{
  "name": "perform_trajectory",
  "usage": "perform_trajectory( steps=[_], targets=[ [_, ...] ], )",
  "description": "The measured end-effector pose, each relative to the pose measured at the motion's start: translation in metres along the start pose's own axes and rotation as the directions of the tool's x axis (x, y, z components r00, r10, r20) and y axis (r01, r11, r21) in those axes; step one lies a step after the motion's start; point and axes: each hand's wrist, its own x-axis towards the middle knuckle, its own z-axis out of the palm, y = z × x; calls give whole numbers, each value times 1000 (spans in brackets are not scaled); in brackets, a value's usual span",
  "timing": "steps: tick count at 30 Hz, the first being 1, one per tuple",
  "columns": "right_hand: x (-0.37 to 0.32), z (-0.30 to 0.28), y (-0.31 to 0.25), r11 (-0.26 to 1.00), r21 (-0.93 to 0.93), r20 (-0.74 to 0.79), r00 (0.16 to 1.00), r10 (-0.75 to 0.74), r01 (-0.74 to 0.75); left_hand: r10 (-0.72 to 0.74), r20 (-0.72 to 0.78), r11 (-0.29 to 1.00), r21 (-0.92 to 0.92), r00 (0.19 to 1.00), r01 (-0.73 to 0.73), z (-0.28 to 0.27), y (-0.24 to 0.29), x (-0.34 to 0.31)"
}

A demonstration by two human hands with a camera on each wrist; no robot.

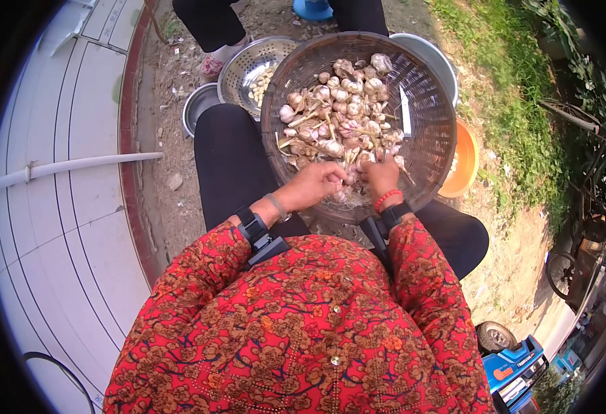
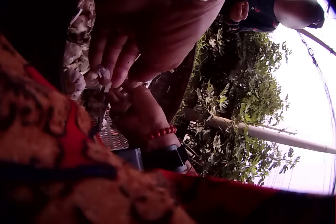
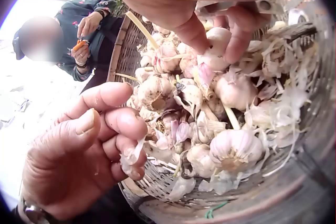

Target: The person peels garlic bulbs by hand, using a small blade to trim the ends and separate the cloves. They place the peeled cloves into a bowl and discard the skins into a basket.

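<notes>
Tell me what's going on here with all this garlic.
Someone in a red flowered top has both hands at a heap of garlic in a woven basket. The right hand pinches a piece of garlic; the left hand is loosely curled close by, with a scrap of papery skin on its fingers. A knife lies in the basket beside the heap, and peeled-looking cloves sit in a metal colander beyond it.

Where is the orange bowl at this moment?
In the head view, the orange bowl sits at the person's right, just beyond the right knee, partly covered by the right side of the woven basket.
</notes>
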Motion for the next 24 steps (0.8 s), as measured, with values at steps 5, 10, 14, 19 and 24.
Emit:
perform_trajectory(
  steps=[5,10,14,19,24],
  targets=[
    [-48,-37,-56,965,253,129,991,39,-71,125,-182,987,122,975,-104,-3,25,-9],
    [-97,-76,-94,992,124,447,892,-67,12,369,-66,869,378,927,-319,10,55,-19],
    [-119,-86,-109,993,73,608,785,-118,93,495,129,722,489,859,-489,27,66,-24],
    [-128,-90,-102,981,103,624,758,-192,163,394,273,798,373,878,-473,34,78,-37],
    [-123,-100,-82,959,232,366,899,-242,164,73,49,966,-251,996,-58,33,76,-49]
  ],
)
